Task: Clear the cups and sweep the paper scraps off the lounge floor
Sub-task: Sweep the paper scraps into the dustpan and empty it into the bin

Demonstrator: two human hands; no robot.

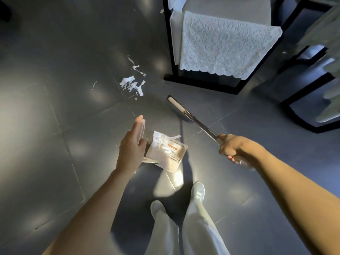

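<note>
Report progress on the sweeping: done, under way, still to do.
Done: some paper scraps lie in the dustpan. Under way: the right hand grips the broom, its head on the floor; the left hand lies with straight fingers against the dustpan's handle. Left: a cluster of loose scraps on the floor ahead of the dustpan. No cups are in view, so that part cannot be judged.

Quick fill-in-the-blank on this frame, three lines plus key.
1. The right hand grips the ___ handle.
2. Some scraps already lie in the ___.
3. A pile of unswept paper lies ahead on the ___.

Missing words: broom; dustpan; floor.
</note>
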